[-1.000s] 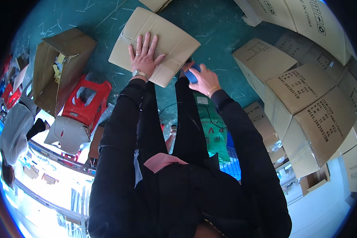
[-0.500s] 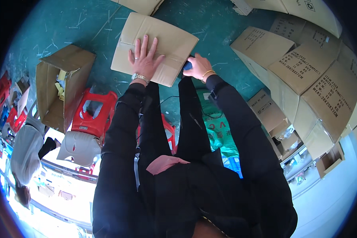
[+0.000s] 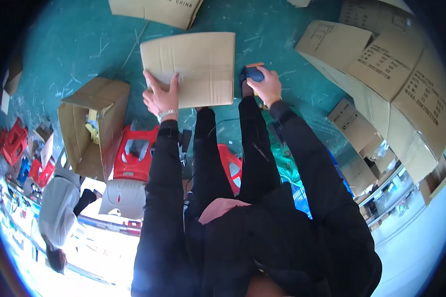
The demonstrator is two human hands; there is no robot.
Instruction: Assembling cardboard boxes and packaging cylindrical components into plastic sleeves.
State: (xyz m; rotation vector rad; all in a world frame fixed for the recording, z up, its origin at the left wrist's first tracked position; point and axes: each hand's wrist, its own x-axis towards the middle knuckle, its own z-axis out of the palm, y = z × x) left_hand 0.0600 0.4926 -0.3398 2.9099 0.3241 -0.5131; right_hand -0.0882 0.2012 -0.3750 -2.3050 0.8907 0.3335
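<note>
A plain brown cardboard box (image 3: 203,64) stands on the green floor in front of my feet, closed side up. My left hand (image 3: 161,98) grips its near left edge, thumb and index finger apart on the cardboard and the other fingers bent at the side. To the right of the box, and apart from it, my right hand (image 3: 267,88) is closed around a dark blue hand tool (image 3: 254,74) with an orange strip along its far edge. The tool's exact kind is not clear, since my fingers cover part of it.
At left stands an open carton (image 3: 79,119) with yellowish pieces inside, beside a red plastic stool (image 3: 134,166). Printed cartons (image 3: 376,64) are stacked at right. Another carton (image 3: 156,10) lies at the far edge. A person (image 3: 59,208) is at lower left. White slivers litter the floor.
The box has turned so that its edges lie straighter before me. My left hand has slid from its middle to the near left edge. My right hand and the tool have moved rightward, off the box.
</note>
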